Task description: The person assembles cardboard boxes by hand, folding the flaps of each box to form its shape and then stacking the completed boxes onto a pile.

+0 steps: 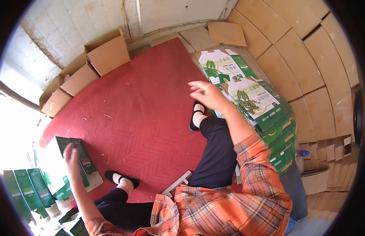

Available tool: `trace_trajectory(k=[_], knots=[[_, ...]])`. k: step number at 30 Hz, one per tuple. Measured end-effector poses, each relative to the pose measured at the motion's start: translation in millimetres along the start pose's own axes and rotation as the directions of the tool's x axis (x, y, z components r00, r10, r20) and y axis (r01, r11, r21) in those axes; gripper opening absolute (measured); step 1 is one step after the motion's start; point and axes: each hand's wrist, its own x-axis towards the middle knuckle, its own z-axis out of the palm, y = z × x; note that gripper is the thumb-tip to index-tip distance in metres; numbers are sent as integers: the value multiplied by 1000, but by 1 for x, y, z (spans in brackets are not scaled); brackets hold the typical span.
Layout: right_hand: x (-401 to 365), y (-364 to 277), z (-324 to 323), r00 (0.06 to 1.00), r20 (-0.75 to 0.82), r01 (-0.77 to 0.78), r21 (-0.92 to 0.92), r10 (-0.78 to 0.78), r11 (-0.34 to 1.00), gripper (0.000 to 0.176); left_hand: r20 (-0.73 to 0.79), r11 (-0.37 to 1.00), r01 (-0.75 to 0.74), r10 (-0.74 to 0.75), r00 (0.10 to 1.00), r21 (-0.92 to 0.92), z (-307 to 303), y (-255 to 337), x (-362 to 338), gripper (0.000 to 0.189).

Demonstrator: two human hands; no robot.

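Observation:
My right hand (209, 95) is held out over the red floor covering with its fingers apart and nothing in them. Just beside it, on the right, lies a tall pile of flattened green-and-white printed cartons (253, 100). On the left, my left hand (71, 158) has its fingers stretched out and overlaps a folded-up green-and-white carton (56, 167) in this view. That carton stands on the floor, with dark green side panels and pale flaps showing. More green cartons (29, 185) stand in a row further left.
Open brown cardboard boxes (108, 55) line the wall at the back left. Stacked brown boxes (292, 59) form a wall on the right. Beneath me is a low stool or frame with a pale bar (177, 183). My feet rest on the red floor covering (139, 106).

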Motion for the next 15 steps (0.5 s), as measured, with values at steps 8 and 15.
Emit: trace_trajectory(k=[8,15], knots=[[-93,215,-96,797,-464,-603,-650,388,462,43,485,989,-130,83,870,64,112,51,-127,39],[-161,282,-105,679,-480,-651,-743,555,154,60,517,955,-202,62,854,220,144,12,-108,39]])
